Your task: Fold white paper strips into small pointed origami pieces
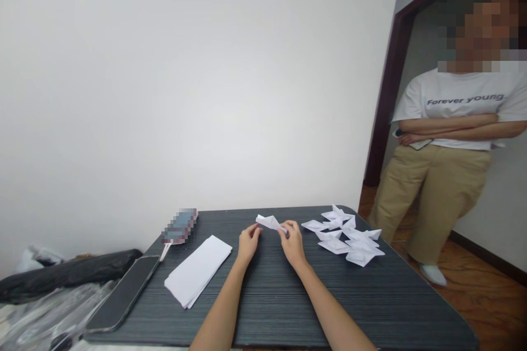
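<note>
A small folded white paper boat (269, 222) is held up over the far middle part of the dark table. My right hand (291, 242) pinches its right end between thumb and fingers. At the left end, the curled fingers of my left hand (248, 242) close on the paper's lower edge; the exact contact is partly hidden. To the right of my hands lies a group of several finished white paper boats (332, 245), close together and partly overlapping. Left of my left hand rests a stack of white paper sheets (200, 270), set at a slant.
A dark phone-like slab (123, 293) lies along the table's (272, 312) left edge. Behind it is a blurred-out packet (180, 226). Plastic-wrapped bundles (57, 307) sit left of the table. A person (448, 120) stands at the right with folded arms.
</note>
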A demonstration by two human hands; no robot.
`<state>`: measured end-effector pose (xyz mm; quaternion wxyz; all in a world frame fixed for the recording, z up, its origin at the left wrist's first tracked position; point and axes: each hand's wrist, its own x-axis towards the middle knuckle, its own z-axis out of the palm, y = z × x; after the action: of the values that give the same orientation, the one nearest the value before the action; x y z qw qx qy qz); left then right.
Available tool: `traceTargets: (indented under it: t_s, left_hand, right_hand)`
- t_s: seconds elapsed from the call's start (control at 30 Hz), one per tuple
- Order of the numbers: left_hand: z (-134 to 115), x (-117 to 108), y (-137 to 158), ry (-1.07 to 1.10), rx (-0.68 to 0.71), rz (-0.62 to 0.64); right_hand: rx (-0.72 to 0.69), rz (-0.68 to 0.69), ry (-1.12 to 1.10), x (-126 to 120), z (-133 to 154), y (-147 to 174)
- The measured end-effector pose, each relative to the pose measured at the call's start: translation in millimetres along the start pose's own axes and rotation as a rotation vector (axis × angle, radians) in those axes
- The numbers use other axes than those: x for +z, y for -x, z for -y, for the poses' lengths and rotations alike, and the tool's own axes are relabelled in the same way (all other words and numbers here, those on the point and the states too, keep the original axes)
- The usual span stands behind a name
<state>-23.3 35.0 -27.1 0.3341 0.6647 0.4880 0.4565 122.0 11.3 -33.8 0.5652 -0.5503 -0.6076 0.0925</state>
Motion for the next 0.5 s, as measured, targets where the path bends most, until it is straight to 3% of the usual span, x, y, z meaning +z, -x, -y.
traceTargets:
  t_s: [0.1, 0.17, 0.5]
  left_hand:
    - [-5.9, -1.8, -1.2, 0.491, -0.043, 0.068]
    - [-8.3, -2.4, -0.5, 0.635, -0.063, 0.068]
    - [-5.5, -7.5, -1.9, 0.643, -0.101, 0.046]
  right_hand:
    - [-0.017, -0.002, -0.102, 1.4, -1.1, -1.8]
    - [-0.039, 0.013, -0.117, 0.7, -0.8, -1.9]
    - [-0.171, 0.085, -0.071, -8.6, 5.3, -0.6]
